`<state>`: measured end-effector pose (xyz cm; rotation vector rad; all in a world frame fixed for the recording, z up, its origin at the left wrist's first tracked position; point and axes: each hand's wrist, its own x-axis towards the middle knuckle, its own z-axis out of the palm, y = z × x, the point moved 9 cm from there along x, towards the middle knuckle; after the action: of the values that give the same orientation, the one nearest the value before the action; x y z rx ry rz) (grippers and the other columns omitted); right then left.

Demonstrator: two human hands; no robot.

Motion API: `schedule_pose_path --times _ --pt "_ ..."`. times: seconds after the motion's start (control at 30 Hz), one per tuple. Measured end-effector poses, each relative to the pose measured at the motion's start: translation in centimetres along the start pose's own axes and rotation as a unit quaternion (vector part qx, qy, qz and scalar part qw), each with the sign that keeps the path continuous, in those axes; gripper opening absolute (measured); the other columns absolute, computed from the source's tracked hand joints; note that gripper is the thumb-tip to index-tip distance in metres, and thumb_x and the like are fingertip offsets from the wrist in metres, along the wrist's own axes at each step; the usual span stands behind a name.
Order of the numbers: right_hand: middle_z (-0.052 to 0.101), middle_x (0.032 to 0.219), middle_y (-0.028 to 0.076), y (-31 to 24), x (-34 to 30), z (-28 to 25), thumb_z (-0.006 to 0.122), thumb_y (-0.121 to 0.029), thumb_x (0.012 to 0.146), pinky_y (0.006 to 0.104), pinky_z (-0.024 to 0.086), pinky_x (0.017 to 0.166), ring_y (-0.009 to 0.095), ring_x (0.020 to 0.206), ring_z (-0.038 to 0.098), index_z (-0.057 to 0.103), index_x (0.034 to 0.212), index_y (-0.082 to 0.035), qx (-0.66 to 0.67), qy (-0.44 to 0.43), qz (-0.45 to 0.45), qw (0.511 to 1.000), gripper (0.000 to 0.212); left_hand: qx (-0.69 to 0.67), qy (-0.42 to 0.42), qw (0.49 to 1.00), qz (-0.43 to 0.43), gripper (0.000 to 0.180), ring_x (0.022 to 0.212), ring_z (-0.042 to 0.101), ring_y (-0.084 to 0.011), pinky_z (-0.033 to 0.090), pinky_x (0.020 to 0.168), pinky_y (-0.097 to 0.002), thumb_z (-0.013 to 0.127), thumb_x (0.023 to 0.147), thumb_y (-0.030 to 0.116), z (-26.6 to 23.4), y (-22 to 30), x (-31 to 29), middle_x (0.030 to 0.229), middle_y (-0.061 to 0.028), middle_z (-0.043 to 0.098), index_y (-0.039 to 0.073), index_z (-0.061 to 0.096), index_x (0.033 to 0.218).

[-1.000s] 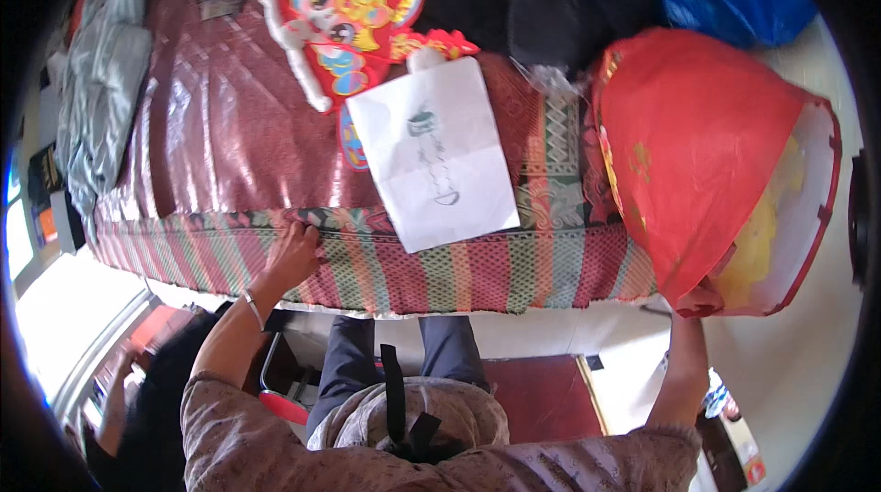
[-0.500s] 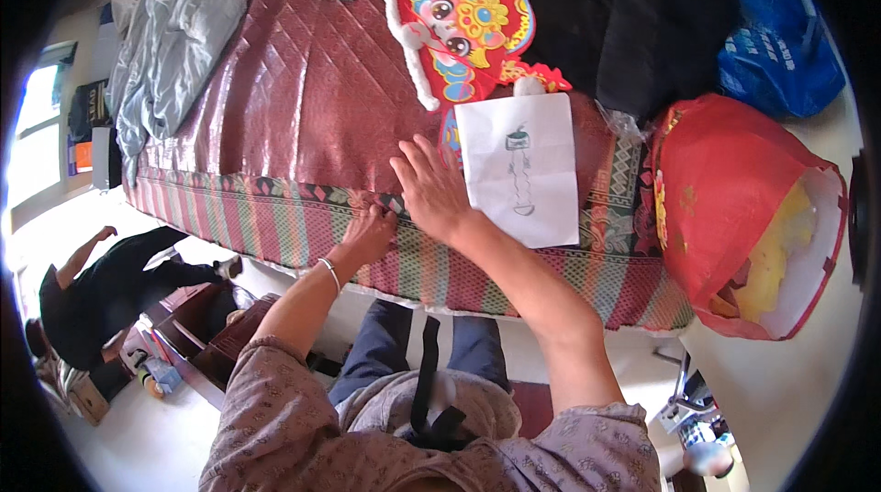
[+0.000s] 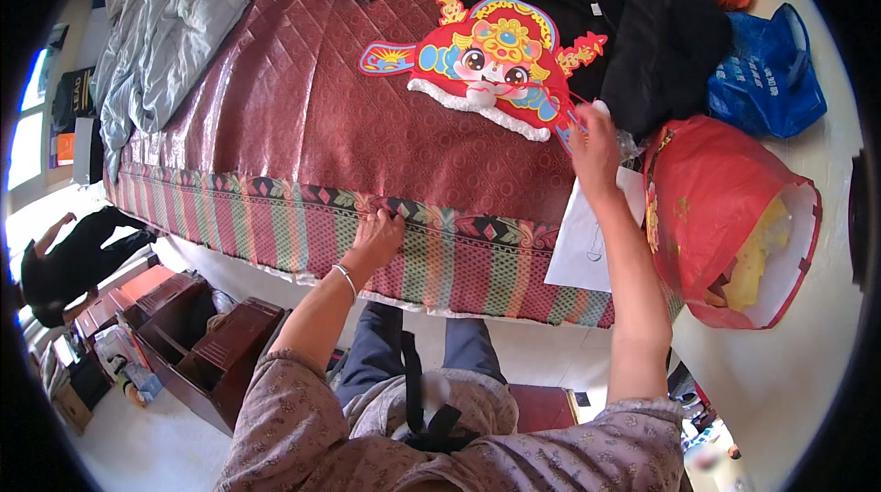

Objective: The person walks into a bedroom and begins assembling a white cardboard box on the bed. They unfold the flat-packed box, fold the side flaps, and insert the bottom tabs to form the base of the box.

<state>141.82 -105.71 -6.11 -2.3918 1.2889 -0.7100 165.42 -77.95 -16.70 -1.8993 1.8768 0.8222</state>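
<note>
A red festive hat piece [image 3: 503,61] with a cartoon animal face, yellow-tipped horns and white fluffy trim lies on the dark red bed cover [image 3: 303,116]. Beside its right end, my right hand [image 3: 596,150] is raised with the fingers pinched on a thin red cord [image 3: 551,91] that loops over the hat. A white pompom [image 3: 601,108] shows at those fingertips. My left hand [image 3: 378,237] rests on the cover's patterned border with its fingers curled in; what they hold, if anything, is hidden. Under my right forearm lies a white paper [image 3: 574,249] with a drawing.
Dark clothing [image 3: 633,24] lies behind the hat, and silver-grey fabric [image 3: 174,42] at the far left. A red round bag [image 3: 711,217] and a blue bag [image 3: 771,79] stand right. Another person [image 3: 73,258] and brown drawers [image 3: 206,345] are lower left.
The hat has turned so its face is nearly upright, with both side flaps now showing. My right hand has moved right and taken the red cord. The paper sits farther right, partly covered by my forearm.
</note>
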Motion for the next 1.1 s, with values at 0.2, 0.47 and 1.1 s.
schedule_pose_path --times 0.2,0.47,1.1 --pt "0.053 0.113 0.021 4.3 5.5 6.1 0.071 -0.027 0.07 0.0439 0.043 0.086 0.033 0.105 0.053 0.048 0.111 -0.001 -0.131 -0.148 0.247 0.949 0.053 -0.01 -0.005 1.0 -0.013 0.022 0.087 0.056 -0.038 0.049 0.071 -0.0455 0.052 0.078 0.008 -0.2 -0.2 0.3 0.095 -0.0244 0.053 -0.002 0.053 0.098" --pt "0.05 0.124 0.016 -0.1 3.7 6.0 0.064 0.001 0.068 0.0312 0.036 0.098 0.024 0.114 0.049 0.04 0.126 -0.002 0.277 -0.003 0.204 0.939 0.063 -0.013 -0.006 1.0 -0.011 0.025 0.087 0.056 -0.0392 0.049 0.07 -0.0461 0.052 0.079 0.009 -0.4 0.0 0.2 0.094 -0.0246 0.052 -0.003 0.051 0.101" --pt "0.043 0.125 0.02 5.4 -16.9 -5.6 0.061 -0.003 0.075 0.0421 0.028 0.103 0.035 0.121 0.037 0.043 0.123 -0.001 0.043 -0.041 0.224 0.973 0.051 -0.023 -0.007 1.0 0.006 0.037 0.084 0.057 -0.0374 0.047 0.071 -0.0466 0.057 0.074 0.013 -0.3 0.1 0.0 0.09 -0.0231 0.054 -0.005 0.05 0.105"
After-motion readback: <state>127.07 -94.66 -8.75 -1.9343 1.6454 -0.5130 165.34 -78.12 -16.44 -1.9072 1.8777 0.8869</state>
